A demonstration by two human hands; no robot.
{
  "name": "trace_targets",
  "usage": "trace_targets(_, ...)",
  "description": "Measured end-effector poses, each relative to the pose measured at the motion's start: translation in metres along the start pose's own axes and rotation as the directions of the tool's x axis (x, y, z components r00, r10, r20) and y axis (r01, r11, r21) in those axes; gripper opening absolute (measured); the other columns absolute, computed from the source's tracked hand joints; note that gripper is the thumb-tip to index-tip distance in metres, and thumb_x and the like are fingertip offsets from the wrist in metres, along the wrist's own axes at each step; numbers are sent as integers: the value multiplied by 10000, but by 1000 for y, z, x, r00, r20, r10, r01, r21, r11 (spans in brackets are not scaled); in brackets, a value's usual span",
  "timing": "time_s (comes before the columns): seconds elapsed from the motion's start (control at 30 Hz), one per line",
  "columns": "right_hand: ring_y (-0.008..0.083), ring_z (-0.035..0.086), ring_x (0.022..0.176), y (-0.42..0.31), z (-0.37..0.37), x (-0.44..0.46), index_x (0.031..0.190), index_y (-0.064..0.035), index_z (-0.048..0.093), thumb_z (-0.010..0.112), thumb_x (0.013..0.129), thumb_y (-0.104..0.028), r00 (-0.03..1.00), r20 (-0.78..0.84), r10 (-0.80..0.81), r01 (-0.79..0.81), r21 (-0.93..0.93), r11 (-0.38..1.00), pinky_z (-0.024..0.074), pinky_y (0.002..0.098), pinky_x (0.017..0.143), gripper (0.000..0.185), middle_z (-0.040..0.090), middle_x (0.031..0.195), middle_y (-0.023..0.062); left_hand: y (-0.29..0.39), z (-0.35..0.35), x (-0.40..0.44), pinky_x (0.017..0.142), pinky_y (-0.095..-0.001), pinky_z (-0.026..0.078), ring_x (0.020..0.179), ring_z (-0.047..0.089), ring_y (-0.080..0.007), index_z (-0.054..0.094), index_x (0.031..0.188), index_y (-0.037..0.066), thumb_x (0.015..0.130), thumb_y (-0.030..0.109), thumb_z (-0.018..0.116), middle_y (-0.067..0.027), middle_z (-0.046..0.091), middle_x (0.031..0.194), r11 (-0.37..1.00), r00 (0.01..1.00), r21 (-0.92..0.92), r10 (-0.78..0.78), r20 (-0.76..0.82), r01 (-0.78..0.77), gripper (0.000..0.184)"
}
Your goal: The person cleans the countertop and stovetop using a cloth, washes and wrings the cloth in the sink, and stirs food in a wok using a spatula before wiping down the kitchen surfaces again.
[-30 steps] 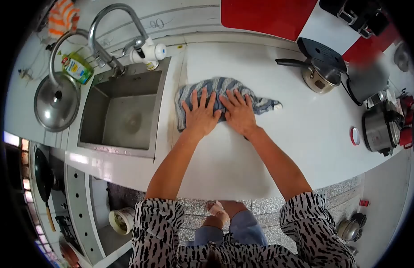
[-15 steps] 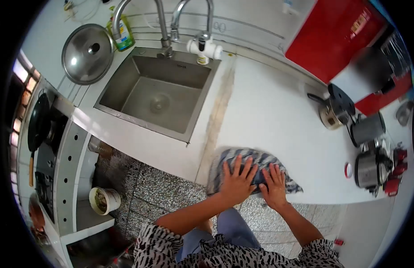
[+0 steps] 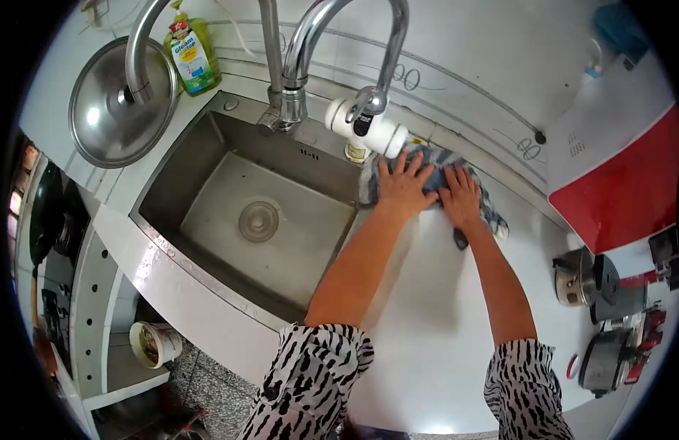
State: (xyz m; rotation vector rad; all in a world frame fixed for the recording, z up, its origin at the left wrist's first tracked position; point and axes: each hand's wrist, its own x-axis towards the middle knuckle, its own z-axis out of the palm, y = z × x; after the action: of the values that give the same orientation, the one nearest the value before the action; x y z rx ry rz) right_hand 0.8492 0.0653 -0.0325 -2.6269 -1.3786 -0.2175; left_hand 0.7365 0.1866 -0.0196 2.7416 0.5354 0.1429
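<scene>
A blue-grey striped cloth (image 3: 436,163) lies on the white counter (image 3: 427,293), at its back edge just right of the sink. My left hand (image 3: 405,185) presses flat on the cloth's left part with fingers spread, close below the white faucet fitting (image 3: 368,128). Flat on the right part of the same cloth rests my right hand (image 3: 462,196), its fingers apart. Neither hand grips anything. A small dark object (image 3: 460,238) shows beside my right wrist; I cannot make out what it is.
Left of my arms is the steel sink (image 3: 244,213), with a curved faucet (image 3: 303,59) over its back edge. A metal lid (image 3: 108,110) and a green soap bottle (image 3: 191,55) stand behind left. Pots (image 3: 574,277) and a cooker (image 3: 603,359) are at right.
Both hands and the cloth have moved from the counter's front edge to its back edge by the faucet. The view has shifted, and the sink appears larger.
</scene>
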Motion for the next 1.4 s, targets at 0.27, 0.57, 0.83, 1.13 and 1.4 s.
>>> trace_targets(0.27,337,214,1234,-42,-15,-39,1292,-150,296,419,782,-198,992,56,-111,107,73,992,152,503,987,527,272,1332,135,1,19,-56,989,-538,117,1274,99,-335,280,1304,125,828,356,388,-99,190,1379,999,992,-38,14,-123,-19,540)
trace_targets(0.57,462,244,1165,-136,-121,-312,1244,-102,377,556,742,-292,729,423,-538,361,431,827,123,635,905,565,354,1163,261,38,-31,-367,920,-478,305,1282,131,-286,304,1293,108,738,384,503,-80,193,1382,971,978,-177,182,103,-162,651)
trace_targets(0.83,458,145,1213,-293,-84,-211,1268,-148,345,569,720,-308,635,379,-673,571,356,740,72,621,922,614,268,1240,289,-127,-95,-393,902,-496,315,1257,203,-236,364,1257,236,741,437,517,0,274,1347,999,999,37,-7,-53,9,574)
trace_targets(1.13,387,91,1258,-568,13,-33,1295,-185,303,508,754,-314,747,151,-647,564,371,738,54,594,955,593,168,1346,216,-410,-180,-385,967,-546,172,1247,221,-240,386,1237,223,801,346,460,3,299,1333,906,905,192,-317,-282,377,460)
trace_targets(1.4,353,150,1258,-568,17,-29,1191,-142,446,522,727,-198,701,79,-709,621,422,661,87,562,978,473,234,1335,182,-386,-178,-387,969,-540,153,1219,250,-322,434,1186,80,761,213,512,-167,317,1295,892,880,114,-399,-258,438,453)
